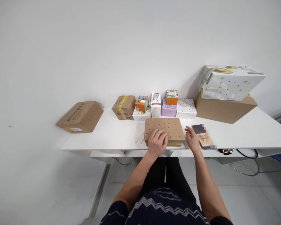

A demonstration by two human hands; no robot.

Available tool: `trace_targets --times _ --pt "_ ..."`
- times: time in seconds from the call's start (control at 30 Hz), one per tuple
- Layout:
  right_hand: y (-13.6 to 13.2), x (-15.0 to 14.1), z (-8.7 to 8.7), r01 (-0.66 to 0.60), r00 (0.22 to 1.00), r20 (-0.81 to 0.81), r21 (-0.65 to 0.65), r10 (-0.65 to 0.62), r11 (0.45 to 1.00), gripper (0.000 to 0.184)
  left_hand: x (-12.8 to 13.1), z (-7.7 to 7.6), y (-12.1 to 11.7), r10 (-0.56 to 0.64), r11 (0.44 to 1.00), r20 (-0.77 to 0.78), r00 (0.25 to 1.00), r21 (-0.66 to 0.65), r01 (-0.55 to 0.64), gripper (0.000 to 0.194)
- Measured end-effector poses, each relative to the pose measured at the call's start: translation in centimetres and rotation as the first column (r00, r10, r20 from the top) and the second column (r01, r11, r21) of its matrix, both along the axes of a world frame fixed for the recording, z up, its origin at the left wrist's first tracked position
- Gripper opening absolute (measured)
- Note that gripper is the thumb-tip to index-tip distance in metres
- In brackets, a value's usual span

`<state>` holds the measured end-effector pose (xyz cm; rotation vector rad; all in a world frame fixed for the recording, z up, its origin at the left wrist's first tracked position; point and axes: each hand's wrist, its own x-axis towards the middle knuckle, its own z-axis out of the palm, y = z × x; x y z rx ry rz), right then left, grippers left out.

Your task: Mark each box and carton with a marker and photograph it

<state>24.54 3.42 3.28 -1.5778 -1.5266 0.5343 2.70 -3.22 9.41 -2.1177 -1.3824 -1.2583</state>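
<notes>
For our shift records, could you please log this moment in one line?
left hand: over front edge of dotted cardboard box | right hand: between box and smartphone | surface: white table

Navy zigzag-patterned shirt (165, 207), black trousers (177, 176)

One head-worn camera looks forward and down past the nearby hands (157, 142) (193, 140) at table (112, 134) and wall (121, 50).

I see an avocado-printed carton (231, 84) on a brown box (222, 110) to my right, an orange box (172, 98) on a lilac box (169, 110)
</notes>
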Motion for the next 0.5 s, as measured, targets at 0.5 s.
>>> trace_targets --times 0.5 --pt "-3.8 6.0 0.9 0.411 0.880 0.216 0.098 -0.423 0.906 0.049 -2.8 -0.2 0.3 0.231 0.973 0.169 0.958 -0.058 -0.224 0.009"
